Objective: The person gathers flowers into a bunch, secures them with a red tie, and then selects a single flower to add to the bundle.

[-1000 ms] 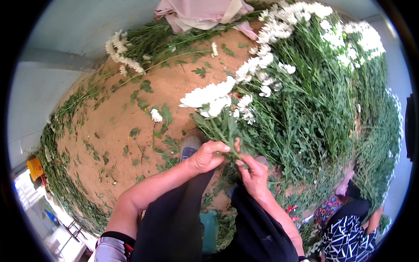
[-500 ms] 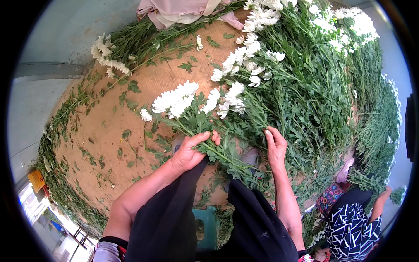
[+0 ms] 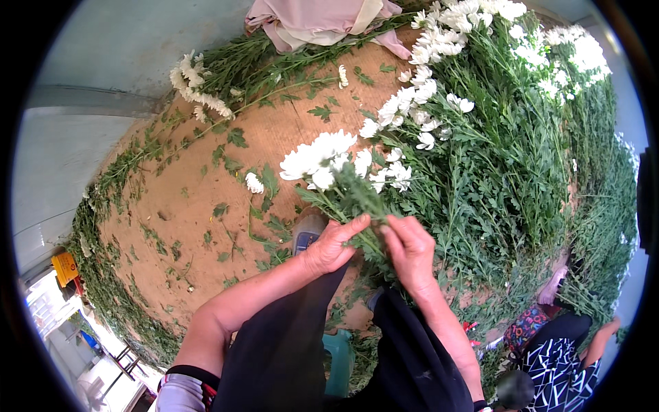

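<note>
My left hand (image 3: 332,248) is closed round the stems of a small bunch of white chrysanthemums (image 3: 317,159). The blooms point away from me and the leafy stems run back between my knees. Right beside it, my right hand (image 3: 412,255) pinches a green leafy chrysanthemum stem (image 3: 360,191), blurred by motion, against the bunch. Thumb and fingers of both hands nearly touch. To the right lies a large heap of cut white chrysanthemums (image 3: 473,147), blooms mostly toward the far side.
Loose leaves and a single white bloom (image 3: 254,182) lie on the brown floor covering (image 3: 185,226). A pink cloth (image 3: 309,24) rests at the far side beside more chrysanthemums. Beneath me is a green stool (image 3: 339,360). Another person (image 3: 559,367) sits at lower right.
My right hand has come left from the heap to the bunch, bringing a leafy stem. My left hand keeps its hold on the bunch. The whole view has shifted slightly.
</note>
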Available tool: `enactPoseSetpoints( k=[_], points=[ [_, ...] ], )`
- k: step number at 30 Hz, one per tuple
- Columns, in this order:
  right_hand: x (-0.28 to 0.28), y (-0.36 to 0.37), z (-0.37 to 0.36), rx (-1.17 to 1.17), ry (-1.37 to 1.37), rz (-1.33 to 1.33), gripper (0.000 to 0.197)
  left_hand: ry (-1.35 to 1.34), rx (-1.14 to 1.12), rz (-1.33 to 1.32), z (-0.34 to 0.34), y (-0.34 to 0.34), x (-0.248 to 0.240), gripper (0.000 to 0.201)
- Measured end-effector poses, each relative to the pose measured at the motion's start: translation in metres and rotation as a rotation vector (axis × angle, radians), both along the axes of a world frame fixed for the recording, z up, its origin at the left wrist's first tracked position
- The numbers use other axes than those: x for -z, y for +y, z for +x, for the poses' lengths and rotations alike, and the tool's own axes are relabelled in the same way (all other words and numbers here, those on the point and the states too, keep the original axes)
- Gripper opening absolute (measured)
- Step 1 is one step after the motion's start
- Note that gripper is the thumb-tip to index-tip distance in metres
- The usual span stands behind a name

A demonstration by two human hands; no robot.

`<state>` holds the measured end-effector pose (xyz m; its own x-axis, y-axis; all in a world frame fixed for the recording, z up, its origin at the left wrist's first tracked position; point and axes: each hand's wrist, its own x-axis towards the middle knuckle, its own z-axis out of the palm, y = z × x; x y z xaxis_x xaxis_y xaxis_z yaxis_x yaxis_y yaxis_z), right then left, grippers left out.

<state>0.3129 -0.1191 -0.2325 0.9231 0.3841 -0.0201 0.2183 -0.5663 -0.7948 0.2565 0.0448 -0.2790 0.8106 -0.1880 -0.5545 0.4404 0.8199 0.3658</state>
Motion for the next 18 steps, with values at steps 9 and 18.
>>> enactPoseSetpoints(
  k=[9,18],
  points=[
    [-0.001,0.005,-0.011,-0.168,-0.003,-0.197,0.027,0.097,-0.117,-0.015,-0.004,0.003,-0.001,0.035],
    [-0.011,0.038,0.026,-0.080,0.085,0.084,0.026,0.030,-0.110,-0.019,-0.007,0.003,0.007,0.031]
  ],
)
